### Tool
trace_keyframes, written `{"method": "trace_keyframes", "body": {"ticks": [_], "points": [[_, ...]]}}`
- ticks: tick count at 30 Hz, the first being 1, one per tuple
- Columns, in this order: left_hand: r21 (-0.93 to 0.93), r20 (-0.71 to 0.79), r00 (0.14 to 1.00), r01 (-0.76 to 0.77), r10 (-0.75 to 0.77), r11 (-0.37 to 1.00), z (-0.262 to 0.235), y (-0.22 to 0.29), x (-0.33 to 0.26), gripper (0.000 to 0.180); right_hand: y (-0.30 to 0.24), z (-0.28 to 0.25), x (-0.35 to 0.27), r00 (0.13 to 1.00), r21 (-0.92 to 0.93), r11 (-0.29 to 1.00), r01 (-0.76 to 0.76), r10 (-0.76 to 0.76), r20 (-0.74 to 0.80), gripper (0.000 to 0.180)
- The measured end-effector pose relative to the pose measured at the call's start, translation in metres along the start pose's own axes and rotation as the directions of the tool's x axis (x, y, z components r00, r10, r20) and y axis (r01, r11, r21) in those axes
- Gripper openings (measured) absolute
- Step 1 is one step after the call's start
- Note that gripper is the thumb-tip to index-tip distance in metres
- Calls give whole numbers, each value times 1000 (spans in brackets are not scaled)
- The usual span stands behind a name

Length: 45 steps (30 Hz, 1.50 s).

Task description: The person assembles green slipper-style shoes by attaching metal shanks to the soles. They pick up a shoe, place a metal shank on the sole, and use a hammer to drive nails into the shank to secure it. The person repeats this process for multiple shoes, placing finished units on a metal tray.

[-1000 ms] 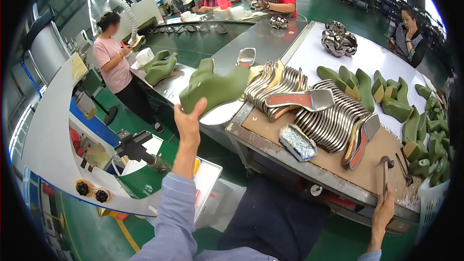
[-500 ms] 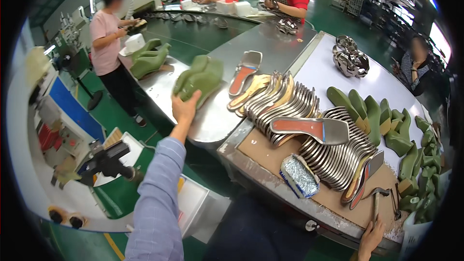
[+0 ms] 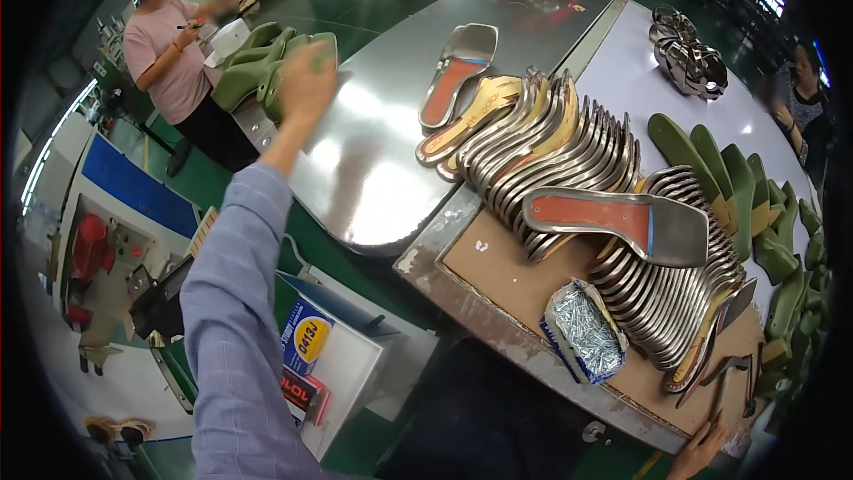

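My left hand [image 3: 306,93] reaches to the far left of the metal table, against a pair of green shoe lasts [image 3: 325,46]. Motion smears its fingers, so their grip is unclear. More green lasts [image 3: 253,55] stand just beyond. At the lower right my right hand [image 3: 700,452] is closed around the handle of a hammer [image 3: 721,391], whose head lies on the brown board. Between the hands stands a long row of sole-shaped metal-edged plates [image 3: 560,156]. One with an orange inlay [image 3: 591,212] lies across it; another [image 3: 453,80] lies behind.
An open box of nails [image 3: 586,338] sits near the bench's front edge. Many green lasts [image 3: 737,187] crowd the right side, with shiny metal pieces [image 3: 689,53] behind. A person in pink [image 3: 160,53] stands at far left. Boxes [image 3: 306,342] lie below my left arm.
My left hand and the pair of green lasts have moved left, up to the other lasts. My right hand stays on the hammer. The view has shifted lower.
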<state>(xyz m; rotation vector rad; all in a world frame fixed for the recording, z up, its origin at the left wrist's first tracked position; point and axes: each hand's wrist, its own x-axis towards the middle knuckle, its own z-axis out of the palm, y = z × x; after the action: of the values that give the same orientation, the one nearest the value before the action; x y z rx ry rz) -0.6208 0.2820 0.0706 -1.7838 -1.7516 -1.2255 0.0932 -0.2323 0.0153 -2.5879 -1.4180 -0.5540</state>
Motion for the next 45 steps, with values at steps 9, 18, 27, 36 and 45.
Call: {"method": "trace_keyframes", "body": {"ticks": [9,18,27,36,45], "points": [[-231,558,829,192,-31,954,114,55,-24,78,-16,14,16,985,18,999,43,-40,-168,35],[-439,458,870,399,-181,805,141,7,13,56,-7,-8,19,996,347,936,-51,71,-45,33],[-845,518,845,481,-135,-232,40,36,-10,32,42,2,167,954,193,981,-35,90,-284,59],[-814,557,756,580,-345,-44,-80,214,-117,45,-74,69,351,957,152,947,-285,272,96,76],[-705,637,650,709,-415,29,-149,265,-197,48,-44,94,317,984,-28,987,156,-154,85,71]]}}
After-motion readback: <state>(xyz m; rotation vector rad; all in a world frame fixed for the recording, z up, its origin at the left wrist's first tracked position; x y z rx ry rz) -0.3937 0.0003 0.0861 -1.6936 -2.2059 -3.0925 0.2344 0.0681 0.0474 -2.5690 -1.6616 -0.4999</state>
